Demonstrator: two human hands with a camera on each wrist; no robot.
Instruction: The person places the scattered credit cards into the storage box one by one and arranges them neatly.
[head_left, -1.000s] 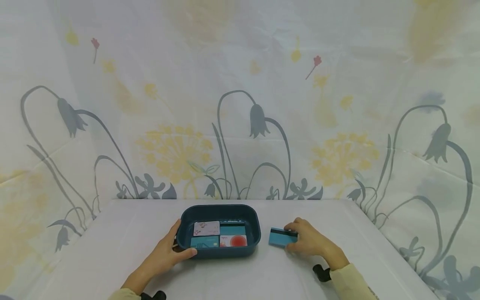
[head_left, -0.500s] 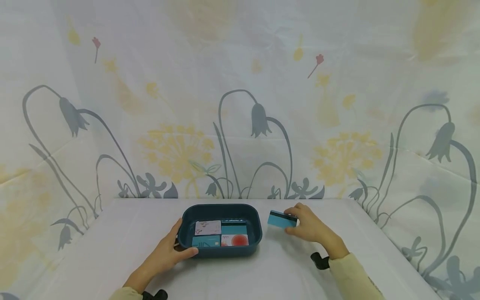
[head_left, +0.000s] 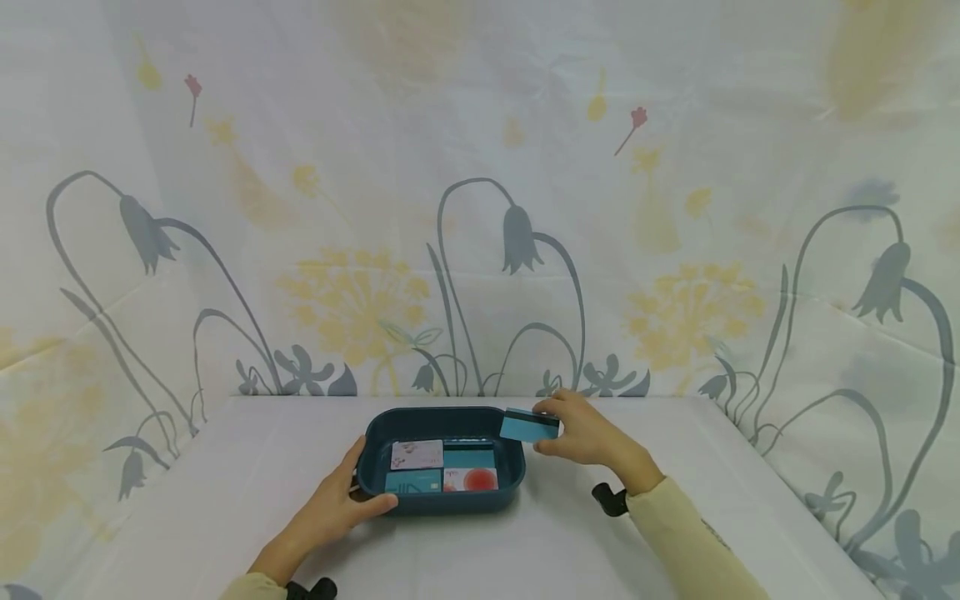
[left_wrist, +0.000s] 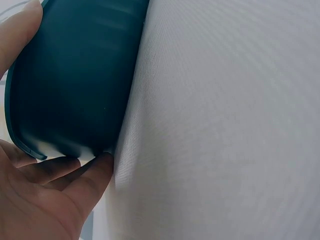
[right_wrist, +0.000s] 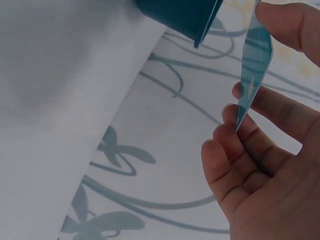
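A dark teal plastic box (head_left: 457, 503) sits on the white table. My left hand (head_left: 330, 508) grips its left end, thumb at the front rim and fingers against the end wall. In the left wrist view, the thumb (left_wrist: 20, 32) and fingers (left_wrist: 75, 177) span that wall. My right hand (head_left: 588, 429) pinches a blue plastic card (head_left: 525, 427) with a dark stripe, raised over the box's right rim. The right wrist view shows this card (right_wrist: 255, 65) edge-on between thumb and fingers. Inside the box lie a pale floral card (head_left: 416, 454), a teal card (head_left: 412, 482), a blue striped card (head_left: 468, 459) and a red-circle card (head_left: 480, 479).
A white cloth covers the table (head_left: 540, 558). Behind it hangs a flower-printed curtain (head_left: 480, 275), meeting the table at its back edge. Black wrist mounts (head_left: 611, 500) show near both sleeves.
My right hand has lifted the blue card off the table and carried it left and away from me to the box's right rim. The left hand keeps its grip on the box.
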